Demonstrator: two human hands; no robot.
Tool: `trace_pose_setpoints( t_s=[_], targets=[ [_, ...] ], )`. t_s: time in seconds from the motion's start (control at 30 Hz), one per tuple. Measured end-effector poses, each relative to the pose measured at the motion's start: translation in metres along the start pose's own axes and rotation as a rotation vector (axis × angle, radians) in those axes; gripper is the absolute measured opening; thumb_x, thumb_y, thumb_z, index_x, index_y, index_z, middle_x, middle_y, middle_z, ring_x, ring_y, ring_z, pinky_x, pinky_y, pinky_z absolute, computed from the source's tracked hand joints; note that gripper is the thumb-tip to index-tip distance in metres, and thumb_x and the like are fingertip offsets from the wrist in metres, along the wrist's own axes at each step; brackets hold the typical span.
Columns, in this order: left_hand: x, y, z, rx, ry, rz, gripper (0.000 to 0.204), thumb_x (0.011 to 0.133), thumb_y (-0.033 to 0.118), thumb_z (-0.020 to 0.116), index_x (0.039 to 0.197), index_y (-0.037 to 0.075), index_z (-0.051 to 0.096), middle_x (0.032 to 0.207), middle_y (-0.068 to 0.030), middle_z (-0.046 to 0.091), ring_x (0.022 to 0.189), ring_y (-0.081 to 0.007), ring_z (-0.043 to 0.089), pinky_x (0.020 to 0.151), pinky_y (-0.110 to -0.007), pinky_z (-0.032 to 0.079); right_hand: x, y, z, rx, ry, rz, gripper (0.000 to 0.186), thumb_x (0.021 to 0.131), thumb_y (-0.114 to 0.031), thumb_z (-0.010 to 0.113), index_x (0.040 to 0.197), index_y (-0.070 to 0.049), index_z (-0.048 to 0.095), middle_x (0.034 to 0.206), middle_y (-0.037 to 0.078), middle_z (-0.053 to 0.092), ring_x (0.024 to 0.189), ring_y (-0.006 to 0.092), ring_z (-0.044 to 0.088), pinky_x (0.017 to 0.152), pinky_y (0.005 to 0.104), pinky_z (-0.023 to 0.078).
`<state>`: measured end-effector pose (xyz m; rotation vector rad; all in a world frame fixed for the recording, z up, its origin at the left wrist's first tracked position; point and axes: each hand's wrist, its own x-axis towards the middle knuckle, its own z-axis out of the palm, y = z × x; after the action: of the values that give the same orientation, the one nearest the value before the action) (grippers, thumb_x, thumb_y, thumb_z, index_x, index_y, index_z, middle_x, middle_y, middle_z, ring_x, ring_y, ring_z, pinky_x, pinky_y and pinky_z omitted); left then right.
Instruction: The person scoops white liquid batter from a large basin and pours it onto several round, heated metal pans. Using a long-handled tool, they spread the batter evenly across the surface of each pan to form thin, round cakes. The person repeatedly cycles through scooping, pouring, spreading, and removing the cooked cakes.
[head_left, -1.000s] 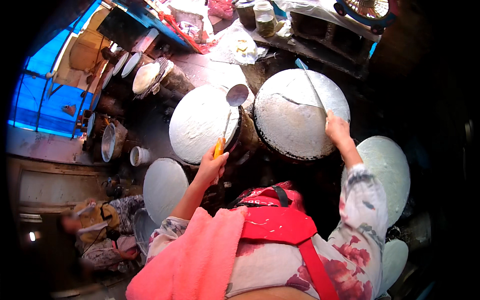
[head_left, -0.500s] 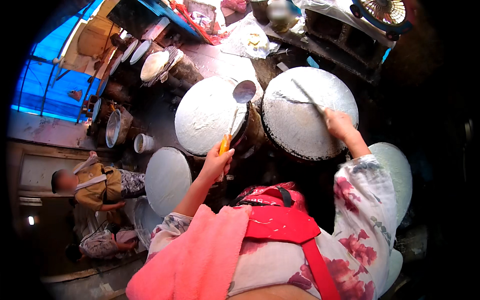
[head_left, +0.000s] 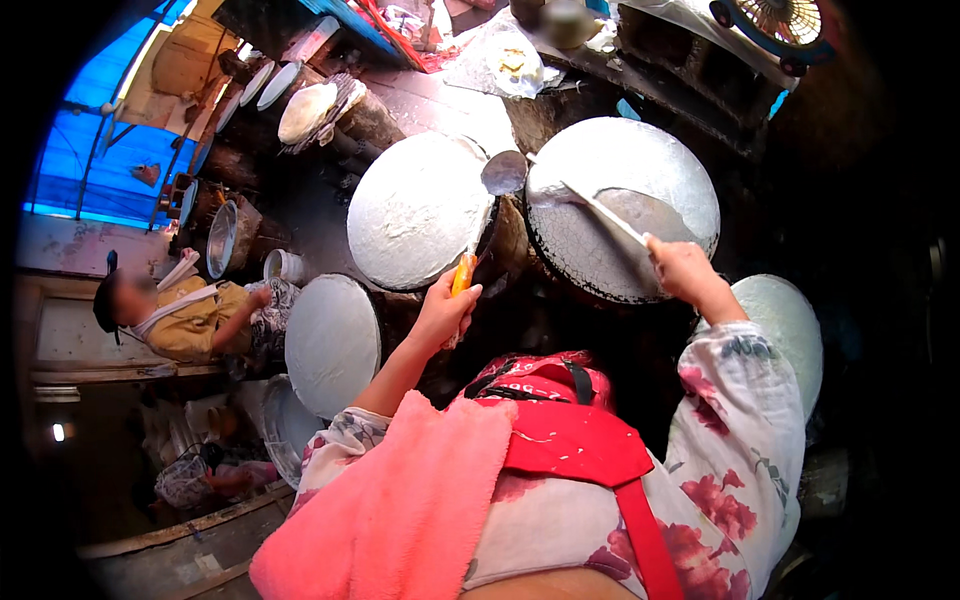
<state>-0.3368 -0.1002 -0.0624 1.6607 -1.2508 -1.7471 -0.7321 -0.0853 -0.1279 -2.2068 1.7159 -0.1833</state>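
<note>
Splitting the tools: ladle (head_left: pixel 503 172) in the left hand (head_left: pixel 442 312), long stick (head_left: pixel 605 212) in the right hand (head_left: pixel 690 272)

Left hand is closed on the ladle's orange handle (head_left: pixel 464 272); bowl sits in the gap between left griddle (head_left: pixel 488 228) and right griddle (head_left: pixel 556 272). Looks parked there to stay clear of the right plate while being near both.

Right hand is clamped on one end of the long stick, the rest reaching out over the right griddle. End grip likely buys reach and keeps knuckles at the near-right edge. Can't tell if the stick touches the plate or hovers.

White coating (head_left: pixel 620 150) on the right griddle is uneven: pale far side, crackled near left, smooth grey patch beside the stick. Left griddle carries a lumpy white layer (head_left: pixel 410 215).

Plates stand side by side ahead of the torso, presumably so both are within arm's reach. Pink towel (head_left: pixel 390 500) drapes over the left shoulder, probably for quick wiping without tying up a hand.
</note>
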Motion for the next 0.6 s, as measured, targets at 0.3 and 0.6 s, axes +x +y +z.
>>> trace_pose_setpoints(
  t_s=[0.3,0.6],
  targets=[
    [-0.041,-0.016,0.013,0.074,-0.053,0.06,0.054,0.089,0.012,0.058,0.138,0.01,0.038,0.061,0.0022,0.045,0.042,-0.0074,0.042,0.038,-0.023,0.034,-0.101,0.007,0.006,0.079,0.192,0.322,0.032,0.089,-0.018,0.052,0.12,-0.008,0.054,0.076,0.018,0.063,0.07,0.0369,0.062,0.06,0.0478,0.048],
    [-0.05,-0.03,0.009,0.492,0.014,0.227,0.057,0.085,0.014,0.062,0.136,0.007,0.038,0.075,-0.0128,0.062,0.06,-0.0243,0.06,0.056,-0.035,0.047,-0.113,-0.011,0.043,0.104,0.259,0.437,0.033,0.09,-0.02,0.051,0.121,-0.008,0.054,0.082,0.017,0.065,0.068,0.0373,0.063,0.061,0.0476,0.049]
  ],
)
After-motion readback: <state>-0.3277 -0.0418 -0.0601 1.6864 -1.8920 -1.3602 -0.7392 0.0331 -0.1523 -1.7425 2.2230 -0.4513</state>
